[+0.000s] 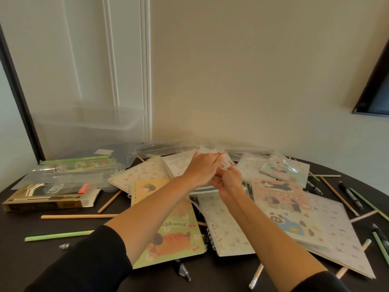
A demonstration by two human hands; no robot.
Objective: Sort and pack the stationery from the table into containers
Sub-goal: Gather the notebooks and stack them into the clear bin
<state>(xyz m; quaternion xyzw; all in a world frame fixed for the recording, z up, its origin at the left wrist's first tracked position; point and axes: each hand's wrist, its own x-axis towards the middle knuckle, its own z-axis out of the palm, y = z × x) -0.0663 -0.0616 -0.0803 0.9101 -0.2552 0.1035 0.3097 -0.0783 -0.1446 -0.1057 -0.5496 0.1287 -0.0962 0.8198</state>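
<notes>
Clear-wrapped packet (227,163), long axis unclear, is pinched by fingers of left hand (202,168) and right hand (230,182).

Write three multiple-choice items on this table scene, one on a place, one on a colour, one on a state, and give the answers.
1. Where is the clear plastic bin?
A) far left, by the wall
B) at the near right edge
C) on the floor

2. What colour is the pencil nearest the left sleeve?
A) red
B) green
C) blue

3. What are the left hand and right hand doing?
A) lying flat
B) writing
C) both pinching a small clear-wrapped packet

Answers:
1 A: it stands at the back left against the wall.
2 B: its shaft is pale green.
3 C: both hands' fingers meet on it above the spiral notebooks.
</notes>
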